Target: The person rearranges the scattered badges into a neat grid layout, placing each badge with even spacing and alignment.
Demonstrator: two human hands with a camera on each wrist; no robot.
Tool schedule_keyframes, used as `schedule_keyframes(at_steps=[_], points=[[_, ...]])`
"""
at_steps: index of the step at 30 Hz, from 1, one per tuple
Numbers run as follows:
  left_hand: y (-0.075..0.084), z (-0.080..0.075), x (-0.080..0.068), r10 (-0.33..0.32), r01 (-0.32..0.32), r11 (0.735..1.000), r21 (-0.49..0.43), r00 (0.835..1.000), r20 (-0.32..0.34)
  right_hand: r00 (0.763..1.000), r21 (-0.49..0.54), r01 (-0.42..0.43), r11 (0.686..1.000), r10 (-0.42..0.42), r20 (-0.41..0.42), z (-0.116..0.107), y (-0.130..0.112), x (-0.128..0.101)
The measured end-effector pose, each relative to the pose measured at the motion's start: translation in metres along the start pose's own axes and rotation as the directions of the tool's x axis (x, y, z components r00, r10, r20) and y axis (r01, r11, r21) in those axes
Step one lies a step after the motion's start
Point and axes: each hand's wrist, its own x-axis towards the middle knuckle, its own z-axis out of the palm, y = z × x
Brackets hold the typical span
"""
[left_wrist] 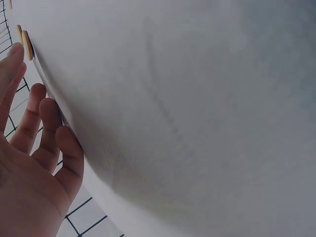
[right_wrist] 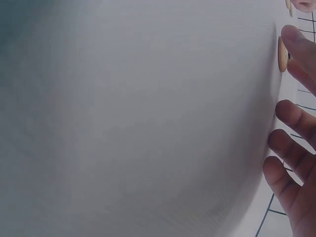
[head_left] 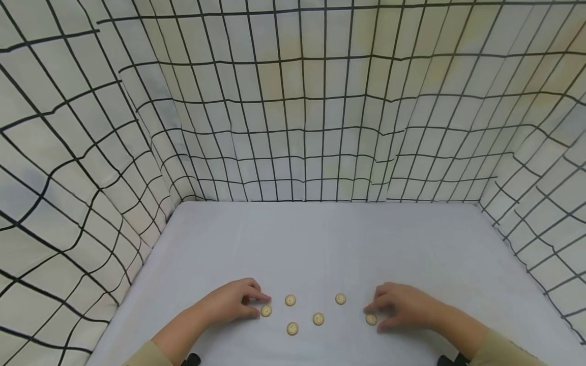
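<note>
Pale wooden-looking round buttons lie on a white-covered table [head_left: 329, 244]. My left hand [head_left: 235, 301] rests low at the left, fingers loosely bent. Its thumb and index fingertips are right beside the leftmost button [head_left: 266, 310], which lies at the opening between them. On the right side, my right hand [head_left: 405, 307] has its thumb and index finger on either side of the rightmost button [head_left: 371, 319]. That button shows edge-on by the thumb in the right wrist view, while the other fingers spread loosely near the tabletop. Neither hand grips a button.
Between the hands lie an upper left button [head_left: 290, 300], a lower left button [head_left: 292, 328], a middle button [head_left: 318, 318] and an upper right button [head_left: 340, 298]. White walls with a black grid [head_left: 293, 112] enclose the table at the back and both sides.
</note>
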Motion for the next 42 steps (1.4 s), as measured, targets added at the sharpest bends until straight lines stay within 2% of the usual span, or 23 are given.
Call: schedule_keyframes(at_steps=[12, 20, 28, 42], points=[[-0.0004, 0.0017, 0.0042, 0.008, -0.008, 1.000, 0.019, 1.000, 0.010, 1.000, -0.008, -0.007, 1.000, 0.007, -0.015, 0.0046, 0.0013, 0.0014], [-0.0005, 0.0034, 0.0055, 0.012, -0.012, 1.000, 0.020, 1.000, 0.004, 0.998, -0.010, 0.048, 0.999, -0.048, -0.033, 0.0046, 0.0039, 0.0008], [0.0011, 0.0023, 0.0047, 0.030, -0.029, 0.999, 0.039, 1.000, -0.004, 0.998, -0.014, 0.059, 0.998, -0.059, -0.030, 0.0031, 0.0030, 0.0002], [-0.0017, 0.0024, 0.0053, 0.047, -0.047, 0.998, 0.047, 0.999, 0.005, 0.988, -0.110, 0.132, 0.985, -0.140, -0.067, 0.0041, 0.0013, 0.0002]])
